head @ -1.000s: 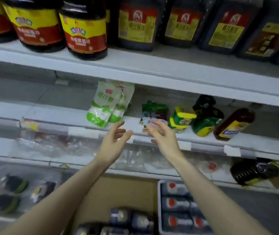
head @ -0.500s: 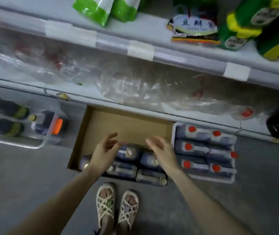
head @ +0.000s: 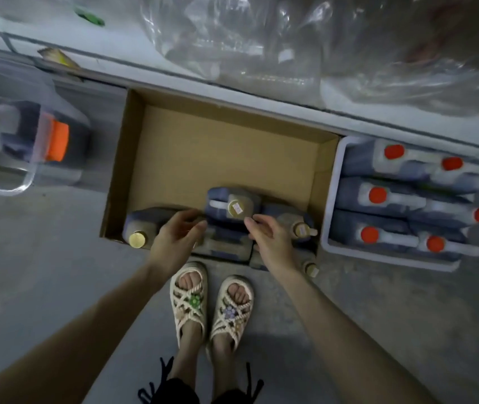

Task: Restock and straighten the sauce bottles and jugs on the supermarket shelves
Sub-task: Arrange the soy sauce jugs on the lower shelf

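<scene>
On the floor in front of my feet lies an open cardboard box [head: 226, 147] with several dark jugs with gold caps along its near side. The middle jug [head: 232, 204] stands between my hands. My left hand [head: 175, 237] hovers at its left side, fingers loosely curled, holding nothing. My right hand [head: 270, 239] is at its right side, fingers relaxed, just short of the jug. Whether either hand touches the jug is unclear. Another gold-capped jug [head: 142, 228] sits at the box's left corner.
A white tray [head: 333, 199] to the right of the box holds several dark jugs with red caps. A clear plastic bin [head: 25, 182] on the left holds bottles and an orange-capped jug. The bottom shelf [head: 121, 62] above carries crumpled clear plastic wrap [head: 305, 45]. My sandalled feet stand on grey floor.
My view has swung down from the shelves to the floor. Both hands have dropped from shelf height to the jugs in the cardboard box and now flank the middle jug.
</scene>
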{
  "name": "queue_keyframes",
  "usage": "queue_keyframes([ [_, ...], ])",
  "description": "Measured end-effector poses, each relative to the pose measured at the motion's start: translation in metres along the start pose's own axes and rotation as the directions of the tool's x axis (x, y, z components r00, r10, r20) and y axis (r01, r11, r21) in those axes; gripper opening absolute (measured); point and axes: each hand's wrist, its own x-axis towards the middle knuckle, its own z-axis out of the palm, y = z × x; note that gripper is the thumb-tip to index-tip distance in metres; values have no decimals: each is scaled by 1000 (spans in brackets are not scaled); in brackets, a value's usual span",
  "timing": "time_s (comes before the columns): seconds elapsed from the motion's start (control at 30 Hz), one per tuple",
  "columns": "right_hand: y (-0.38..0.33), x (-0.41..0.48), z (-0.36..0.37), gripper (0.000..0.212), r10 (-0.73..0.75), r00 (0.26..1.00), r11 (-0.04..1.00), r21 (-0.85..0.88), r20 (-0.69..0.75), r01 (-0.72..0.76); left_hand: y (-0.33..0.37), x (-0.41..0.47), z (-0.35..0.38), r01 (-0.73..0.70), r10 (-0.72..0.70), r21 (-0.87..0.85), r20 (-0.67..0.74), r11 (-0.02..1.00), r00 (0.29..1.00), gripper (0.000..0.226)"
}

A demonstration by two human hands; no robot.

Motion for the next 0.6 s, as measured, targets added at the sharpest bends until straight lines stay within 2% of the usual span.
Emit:
queue_keyframes([
  [0.2, 25, 3, -11, 34, 73, 996, 995, 65, -59, -69, -11, 10, 17, 24, -24, 8, 42, 1000, 999, 36],
  [0.33, 35, -6, -33, 25, 107, 989, 991, 95, -97, -98, -6, 8, 33, 15, -18, 31, 89, 999, 996, 35],
  [0.47, 44, -11, -58, 33, 133, 982, 987, 112, -136, -118, 2, 7, 54, -10, 8, 21, 104, 1000, 995, 31],
  [0.6, 54, -11, -80, 31, 107, 973, 990, 115, -203, -85, 3, 10, 71, -24, 20, 29, 134, 999, 991, 29],
])
